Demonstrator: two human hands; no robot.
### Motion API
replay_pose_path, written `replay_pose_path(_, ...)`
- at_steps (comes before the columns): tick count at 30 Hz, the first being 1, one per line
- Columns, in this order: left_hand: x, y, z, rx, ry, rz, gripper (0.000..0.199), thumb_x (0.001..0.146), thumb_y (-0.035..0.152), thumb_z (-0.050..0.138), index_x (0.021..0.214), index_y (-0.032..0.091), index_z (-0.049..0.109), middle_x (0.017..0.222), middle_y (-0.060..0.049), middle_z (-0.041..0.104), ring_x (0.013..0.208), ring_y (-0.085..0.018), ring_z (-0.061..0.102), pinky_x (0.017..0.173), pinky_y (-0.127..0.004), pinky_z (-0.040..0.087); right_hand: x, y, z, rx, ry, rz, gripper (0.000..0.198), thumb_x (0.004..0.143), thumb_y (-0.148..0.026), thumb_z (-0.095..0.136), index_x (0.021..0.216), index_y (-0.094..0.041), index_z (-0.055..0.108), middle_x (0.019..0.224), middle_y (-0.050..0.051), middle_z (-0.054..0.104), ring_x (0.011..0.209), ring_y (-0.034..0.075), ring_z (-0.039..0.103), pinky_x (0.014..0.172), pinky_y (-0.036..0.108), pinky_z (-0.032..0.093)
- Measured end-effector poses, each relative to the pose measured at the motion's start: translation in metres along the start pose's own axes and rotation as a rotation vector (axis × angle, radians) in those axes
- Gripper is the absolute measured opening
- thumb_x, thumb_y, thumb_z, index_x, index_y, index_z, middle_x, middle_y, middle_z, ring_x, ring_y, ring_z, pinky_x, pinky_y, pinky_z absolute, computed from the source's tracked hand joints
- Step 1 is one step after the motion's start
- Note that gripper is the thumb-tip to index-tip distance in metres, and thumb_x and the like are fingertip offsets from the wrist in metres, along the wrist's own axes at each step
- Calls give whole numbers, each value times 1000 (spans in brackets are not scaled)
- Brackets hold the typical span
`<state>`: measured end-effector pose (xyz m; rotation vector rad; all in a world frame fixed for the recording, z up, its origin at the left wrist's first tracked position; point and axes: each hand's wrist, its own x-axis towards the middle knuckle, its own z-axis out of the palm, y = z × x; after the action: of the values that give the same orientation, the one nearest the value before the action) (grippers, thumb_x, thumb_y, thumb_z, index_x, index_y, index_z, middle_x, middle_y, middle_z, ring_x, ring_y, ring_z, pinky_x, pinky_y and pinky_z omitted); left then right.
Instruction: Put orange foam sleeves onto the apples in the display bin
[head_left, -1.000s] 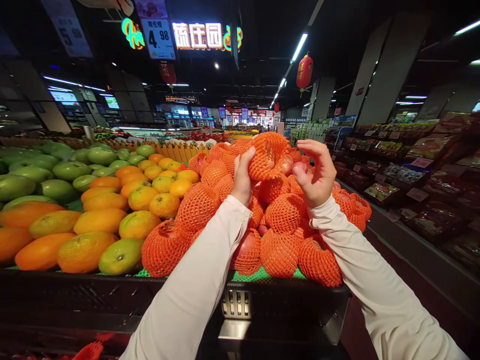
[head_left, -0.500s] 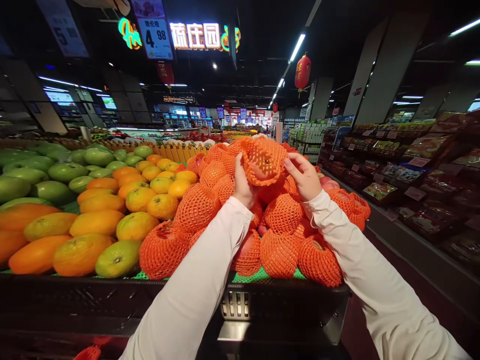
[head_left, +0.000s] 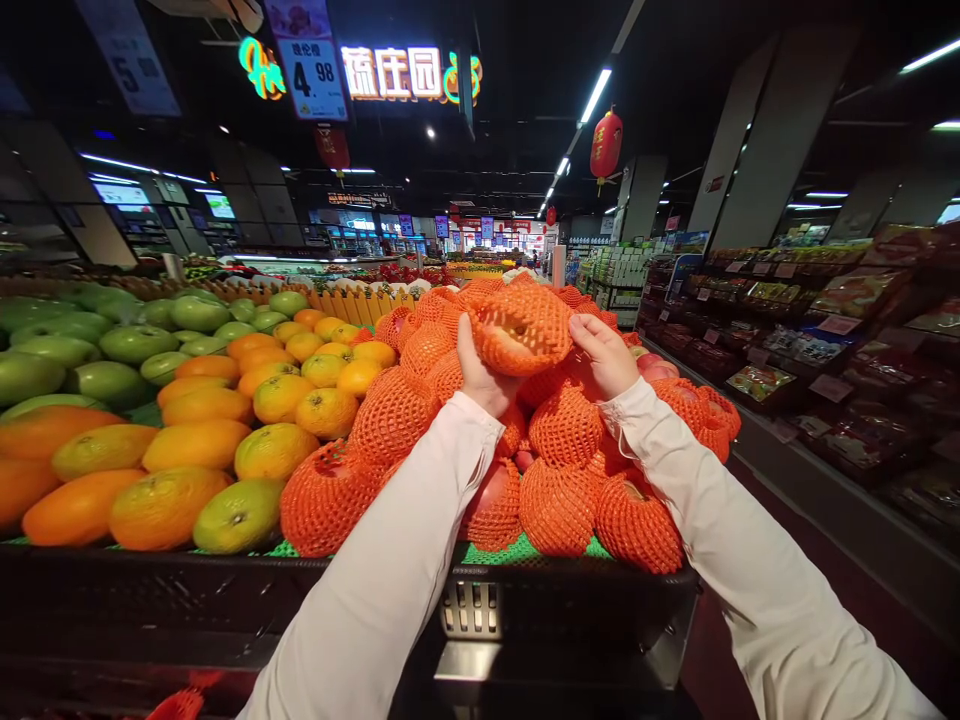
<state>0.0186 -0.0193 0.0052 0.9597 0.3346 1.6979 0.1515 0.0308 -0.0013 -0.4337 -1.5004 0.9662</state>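
Over the pile, both hands hold a fruit in an orange foam net [head_left: 525, 325]. Its net opening faces me, and a pale yellowish patch of the fruit shows inside. My left hand [head_left: 486, 372] is closed around its left side from below. My right hand [head_left: 606, 355] pinches the net's right edge between thumb and fingers. Below and around them lies a heap of netted fruits [head_left: 566, 430], round and pinkish red where the skin shows. The fruit's exact kind is hard to tell through the nets.
Oranges [head_left: 274, 453] lie in rows left of the netted pile, with green mangoes [head_left: 135, 343] farther left. A black display bin [head_left: 570, 600] edges the front. Packaged goods fill shelves [head_left: 817, 340] across the aisle on the right. A price sign [head_left: 311, 75] hangs overhead.
The netted fruit has turned in my hands and sits slightly lower, its opening tilted and narrower. My left hand has shifted a little left; my right hand stays at the net's edge.
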Motion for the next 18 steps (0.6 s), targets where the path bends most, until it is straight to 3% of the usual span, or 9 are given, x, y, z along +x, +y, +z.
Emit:
replay_pose_path(6, 3, -2, 0, -7, 12, 25, 51, 82, 64, 38, 103, 23, 59, 115, -9, 65, 123, -27, 55, 96, -42, 52, 2, 1, -8, -152, 45, 35, 38, 63, -52, 74, 75, -21, 55, 66, -5, 54, 60, 10, 50, 58, 25, 45)
replay_pose_path(9, 3, 1, 1, -43, 9, -8, 48, 83, 62, 36, 99, 22, 58, 117, -8, 65, 126, -27, 52, 98, -41, 51, 0, -5, -12, -212, 63, -77, 34, 66, -41, 68, 91, -22, 56, 83, -1, 62, 73, 14, 58, 67, 29, 51)
replay_pose_path(11, 2, 2, 2, -74, 13, -1, 46, 84, 59, 36, 98, 21, 58, 118, -8, 66, 127, -27, 51, 100, -40, 50, -5, -12, -10, -262, 52, -249, 45, 71, -39, 63, 112, -25, 53, 109, 5, 64, 97, 19, 62, 81, 36, 54)
replay_pose_path(14, 1, 1, 4, -101, 16, 37, 45, 87, 56, 36, 100, 20, 59, 117, -8, 66, 128, -26, 52, 102, -39, 49, -16, -25, -2, -445, -83, -430, 68, 75, -42, 62, 137, -27, 40, 144, 10, 47, 132, 25, 47, 105, 44, 45)
replay_pose_path(18, 2, -5, 5, -28, -12, 83, 53, 84, 63, 38, 105, 20, 61, 115, -9, 66, 123, -28, 56, 98, -43, 50, -24, -31, 9, -604, -224, -495, 100, 63, -51, 78, 147, -24, 31, 154, 12, 35, 142, 31, 35, 116, 49, 34)
